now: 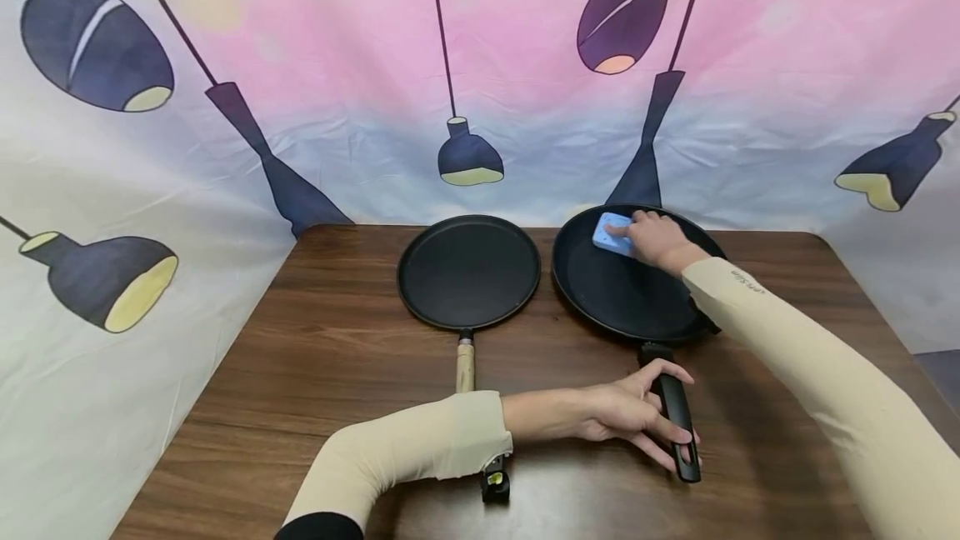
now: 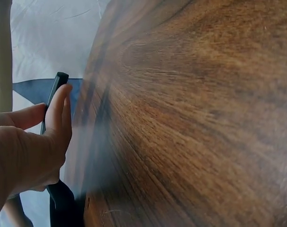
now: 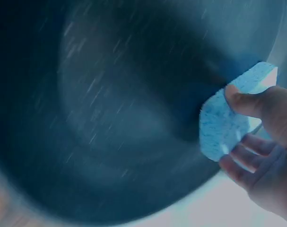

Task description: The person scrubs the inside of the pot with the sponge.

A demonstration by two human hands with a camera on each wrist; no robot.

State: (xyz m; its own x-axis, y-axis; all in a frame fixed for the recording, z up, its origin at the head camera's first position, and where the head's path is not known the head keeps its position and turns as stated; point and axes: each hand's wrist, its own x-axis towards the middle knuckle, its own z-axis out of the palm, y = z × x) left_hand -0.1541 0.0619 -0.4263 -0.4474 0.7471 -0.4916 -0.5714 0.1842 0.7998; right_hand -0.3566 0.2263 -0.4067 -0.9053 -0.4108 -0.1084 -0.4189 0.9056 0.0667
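In the head view, my right hand grips a light blue sponge at the far side of a large black frying pan. The right wrist view has the thumb on one face of the sponge and the fingers on the other, by the pan's wall. Lower down, my left hand holds the pan's black handle between thumb and fingers. The same handle rises between thumb and fingers in the left wrist view. White streaks cross the pan's dark inner surface.
Left of the frying pan lies a flat black griddle pan with a wooden handle, which my left forearm partly covers. Both pans are on a brown wooden table. A cloth printed with lamps hangs behind the table.
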